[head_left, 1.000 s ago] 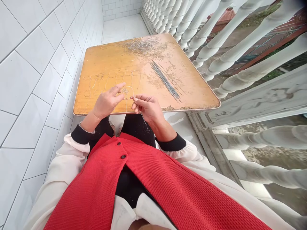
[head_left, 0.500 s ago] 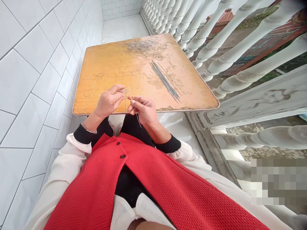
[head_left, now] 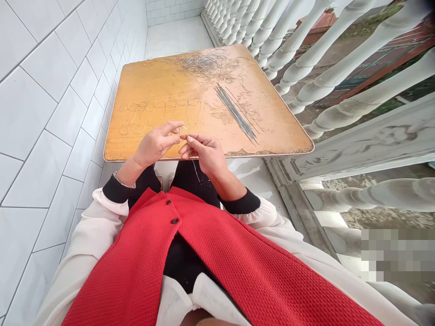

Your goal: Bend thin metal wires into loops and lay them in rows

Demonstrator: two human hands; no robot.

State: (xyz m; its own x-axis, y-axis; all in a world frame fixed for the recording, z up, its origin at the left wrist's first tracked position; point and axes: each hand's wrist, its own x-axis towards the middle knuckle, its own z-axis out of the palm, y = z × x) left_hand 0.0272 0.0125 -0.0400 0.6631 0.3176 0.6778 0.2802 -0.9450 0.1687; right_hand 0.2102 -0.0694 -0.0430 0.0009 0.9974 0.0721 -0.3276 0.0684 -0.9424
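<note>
Both of my hands meet above the near edge of the wooden table [head_left: 149, 81], working on a thin wire [head_left: 194, 166]. My left hand [head_left: 157, 144] pinches the wire's looped part between thumb and fingers. Close against it, my right hand [head_left: 205, 153] also pinches the wire, and one end hangs below its fingers. The fingertips partly hide the loop. Beyond my hands, several wire pieces with round loops [head_left: 171, 105] and straight tails lie in rows on the tabletop.
A bundle of straight grey wires [head_left: 236, 115] lies to the right on the table. Tangled wire [head_left: 204, 62] is heaped at the far edge. A white tiled wall [head_left: 44, 117] stands on the left, a white balustrade [head_left: 302, 90] on the right.
My right hand has come slightly closer to my left, and the fingertips now nearly touch around the wire. The view has shifted slightly.
</note>
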